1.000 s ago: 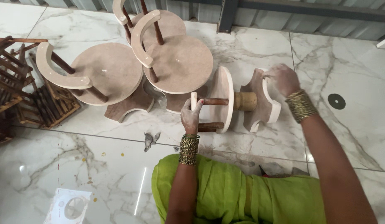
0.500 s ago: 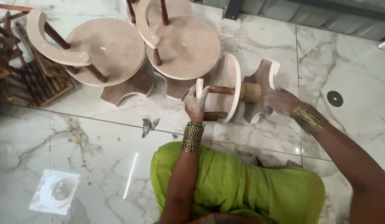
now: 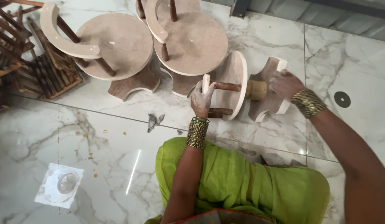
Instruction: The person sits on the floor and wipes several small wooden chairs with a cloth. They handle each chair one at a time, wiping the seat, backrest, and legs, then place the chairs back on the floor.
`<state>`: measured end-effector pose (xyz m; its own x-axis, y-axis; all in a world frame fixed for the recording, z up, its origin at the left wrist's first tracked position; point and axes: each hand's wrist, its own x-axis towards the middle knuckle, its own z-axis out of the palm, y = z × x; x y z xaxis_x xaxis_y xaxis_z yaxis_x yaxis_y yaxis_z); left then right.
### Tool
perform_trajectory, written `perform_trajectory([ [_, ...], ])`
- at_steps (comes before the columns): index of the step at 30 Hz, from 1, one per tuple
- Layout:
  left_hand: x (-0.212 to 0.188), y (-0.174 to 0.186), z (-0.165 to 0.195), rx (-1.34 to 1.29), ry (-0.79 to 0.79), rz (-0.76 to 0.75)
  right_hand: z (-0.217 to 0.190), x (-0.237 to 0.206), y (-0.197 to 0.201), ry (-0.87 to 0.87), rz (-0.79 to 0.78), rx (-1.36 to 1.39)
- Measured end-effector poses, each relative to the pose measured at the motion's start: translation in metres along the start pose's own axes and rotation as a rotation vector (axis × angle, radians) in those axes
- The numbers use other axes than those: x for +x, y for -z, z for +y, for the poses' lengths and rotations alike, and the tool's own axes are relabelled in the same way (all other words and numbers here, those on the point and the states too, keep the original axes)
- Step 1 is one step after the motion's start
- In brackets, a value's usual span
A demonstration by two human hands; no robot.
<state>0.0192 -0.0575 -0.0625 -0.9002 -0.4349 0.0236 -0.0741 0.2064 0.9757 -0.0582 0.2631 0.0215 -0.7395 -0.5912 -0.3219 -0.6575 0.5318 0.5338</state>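
Lying on its side near the two upright stools [image 3: 118,49], the small stool [image 3: 236,85] is steadied: left hand [image 3: 202,99] grasps its backrest, right hand [image 3: 285,84] clasps its base.

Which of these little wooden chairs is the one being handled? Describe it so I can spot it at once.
On the white marble floor, three small round-seated wooden chairs sit near the top. The chair being handled is the rightmost, between the left hand and the right hand. Unlike the two upright chairs, it lies tipped on its side, its seat disc on edge.
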Motion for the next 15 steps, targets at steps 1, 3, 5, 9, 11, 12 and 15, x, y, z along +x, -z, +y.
perform_trajectory([
  [1,0.0,-0.001,-0.001,-0.004,-0.009,0.012,0.005,-0.008,-0.005,0.01,0.018,0.043],
  [3,0.001,-0.002,-0.003,-0.021,-0.029,0.033,0.012,-0.025,-0.003,0.021,0.036,0.087],
  [5,0.001,-0.003,-0.004,-0.014,-0.029,0.033,0.018,-0.047,0.004,0.023,0.03,0.103],
  [9,0.002,-0.001,-0.002,-0.013,-0.02,0.004,0.033,-0.075,0.02,-0.136,-0.133,0.161],
  [11,0.003,-0.001,-0.001,-0.039,-0.037,0.005,0.033,-0.074,0.022,-0.219,0.152,0.162],
  [12,0.003,0.0,-0.001,-0.047,-0.046,0.004,0.029,-0.068,0.02,-0.211,0.184,0.133],
  [15,0.003,0.001,-0.001,-0.077,-0.085,0.012,0.017,-0.051,0.003,-0.207,0.246,0.126],
])
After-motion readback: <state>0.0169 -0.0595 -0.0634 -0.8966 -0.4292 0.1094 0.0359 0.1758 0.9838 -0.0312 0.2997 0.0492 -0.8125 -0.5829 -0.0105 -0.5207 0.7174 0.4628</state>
